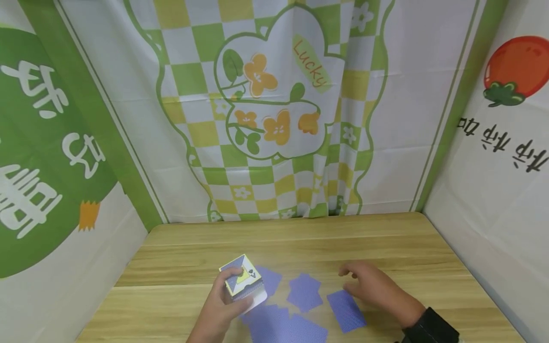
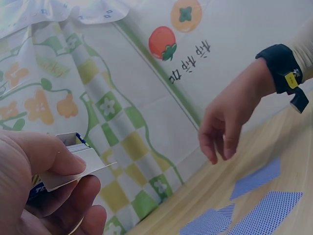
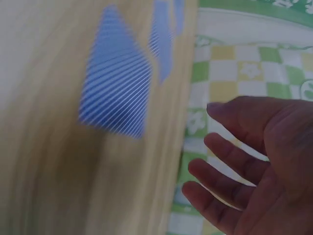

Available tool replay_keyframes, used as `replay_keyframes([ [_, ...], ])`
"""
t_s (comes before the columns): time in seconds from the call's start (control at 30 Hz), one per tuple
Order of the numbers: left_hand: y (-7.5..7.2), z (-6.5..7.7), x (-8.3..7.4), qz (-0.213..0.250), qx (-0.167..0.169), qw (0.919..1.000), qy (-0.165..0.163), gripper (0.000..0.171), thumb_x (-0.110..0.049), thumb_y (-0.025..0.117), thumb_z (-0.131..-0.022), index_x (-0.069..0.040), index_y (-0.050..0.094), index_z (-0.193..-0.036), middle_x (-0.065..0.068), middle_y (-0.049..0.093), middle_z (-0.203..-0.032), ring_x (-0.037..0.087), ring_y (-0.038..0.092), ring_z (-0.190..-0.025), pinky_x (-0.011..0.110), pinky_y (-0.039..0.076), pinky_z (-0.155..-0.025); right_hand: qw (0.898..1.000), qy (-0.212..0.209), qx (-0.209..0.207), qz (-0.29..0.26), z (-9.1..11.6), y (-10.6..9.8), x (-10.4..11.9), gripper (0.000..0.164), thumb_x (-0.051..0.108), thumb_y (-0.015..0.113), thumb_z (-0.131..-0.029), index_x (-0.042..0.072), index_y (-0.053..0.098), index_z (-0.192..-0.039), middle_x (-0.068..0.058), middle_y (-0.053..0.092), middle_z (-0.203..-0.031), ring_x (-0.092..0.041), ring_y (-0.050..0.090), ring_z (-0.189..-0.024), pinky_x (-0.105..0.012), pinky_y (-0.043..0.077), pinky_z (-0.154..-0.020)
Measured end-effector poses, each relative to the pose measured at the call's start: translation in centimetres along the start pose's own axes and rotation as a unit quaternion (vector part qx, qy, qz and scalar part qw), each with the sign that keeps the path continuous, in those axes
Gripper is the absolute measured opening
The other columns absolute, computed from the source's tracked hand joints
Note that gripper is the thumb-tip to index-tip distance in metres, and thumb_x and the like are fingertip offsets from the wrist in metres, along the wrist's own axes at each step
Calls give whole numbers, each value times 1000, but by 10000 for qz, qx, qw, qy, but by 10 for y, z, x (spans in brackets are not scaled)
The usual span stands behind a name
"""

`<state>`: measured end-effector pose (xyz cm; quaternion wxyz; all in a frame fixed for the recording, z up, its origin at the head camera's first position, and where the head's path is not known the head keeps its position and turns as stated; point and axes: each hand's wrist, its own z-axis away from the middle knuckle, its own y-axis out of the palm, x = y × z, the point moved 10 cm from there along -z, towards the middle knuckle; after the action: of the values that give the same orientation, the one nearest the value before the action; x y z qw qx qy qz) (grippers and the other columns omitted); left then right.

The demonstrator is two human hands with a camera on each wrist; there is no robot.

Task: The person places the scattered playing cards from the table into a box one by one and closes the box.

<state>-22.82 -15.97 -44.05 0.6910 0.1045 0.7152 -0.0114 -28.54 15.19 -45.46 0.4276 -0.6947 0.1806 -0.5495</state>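
Note:
My left hand grips a playing card box with blue-and-white sides and a yellow patch. In the left wrist view, the thumb presses on the white flap of the box, and the edges of cards show inside its mouth. My right hand hovers above the right side of the table with relaxed fingers and nothing in them. Just below it lies a blue-backed playing card, face down. More blue-backed cards lie in overlapping groups between the two hands.
The cards rest on a wooden table. A larger spread of cards sits at the near edge of the view. Behind the table hangs a green-and-yellow checked curtain, with printed cloth walls on both sides.

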Motion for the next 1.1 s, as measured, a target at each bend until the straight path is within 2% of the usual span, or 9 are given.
replay_keyframes([
  [0.1,-2,1,0,4,2,10000,8,63,9,67,-82,-8,35,-133,22,42,-125,29,57,-104,31,58,-83,9992,-220,214,260,4,4,-9,26,8,75,-87,5,68,-112,-9,67,-117,-32,65,-102,-45,56,-83],
  [0.23,-2,1,0,-16,49,10000,-14,62,8,67,-83,-8,34,-133,22,43,-124,29,58,-103,31,58,-83,9964,-253,386,717,12,9,-22,36,10,83,-80,8,68,-113,-10,67,-119,-35,63,-110,-51,55,-90],
  [0.37,-3,1,-1,-12,73,10000,-24,61,7,66,-84,-9,34,-133,21,42,-124,28,59,-102,30,58,-82,9954,-139,498,809,16,14,-34,50,18,89,-74,10,67,-118,-13,64,-127,-40,58,-121,-58,50,-97],
  [0.5,-4,1,0,20,61,10000,-13,60,8,66,-84,-10,36,-132,20,42,-124,27,59,-101,30,58,-82,9941,-321,529,890,12,21,-36,62,27,91,-73,12,64,-127,-10,62,-130,-38,58,-121,-56,52,-94],
  [0.7,-3,2,3,-4,100,9999,-109,61,7,66,-84,-10,34,-133,22,40,-127,28,58,-104,31,58,-84,9921,-702,527,894,2,29,-20,65,20,88,-75,10,61,-133,-10,61,-135,-36,55,-126,-55,48,-101],
  [0.77,-4,2,3,-48,94,9998,-159,63,6,67,-84,-9,32,-134,23,37,-128,29,57,-105,31,58,-84,9897,-919,574,936,0,35,-11,62,16,87,-76,9,62,-133,-10,62,-134,-35,55,-126,-54,47,-103],
  [0.93,-4,3,2,-113,77,9998,-169,64,5,68,-84,-8,31,-135,24,38,-127,29,57,-104,30,58,-83,9806,-1333,941,1085,-4,52,8,48,11,78,-85,17,66,-131,-3,61,-137,-28,56,-124,-48,49,-102],
  [1.0,-4,3,2,-97,76,9998,-146,63,5,68,-84,-8,31,-135,23,38,-127,29,57,-104,30,58,-83,9765,-1434,1098,1179,-4,58,14,43,12,75,-89,21,67,-130,-4,60,-140,-30,55,-126,-49,49,-102],
  [1.1,-5,3,3,-57,54,9999,-138,62,6,67,-84,-9,32,-134,23,38,-128,29,57,-104,30,58,-83,9721,-1530,1161,1347,-4,64,23,39,15,73,-91,23,69,-129,-10,58,-143,-38,53,-128,-58,47,-102],
])
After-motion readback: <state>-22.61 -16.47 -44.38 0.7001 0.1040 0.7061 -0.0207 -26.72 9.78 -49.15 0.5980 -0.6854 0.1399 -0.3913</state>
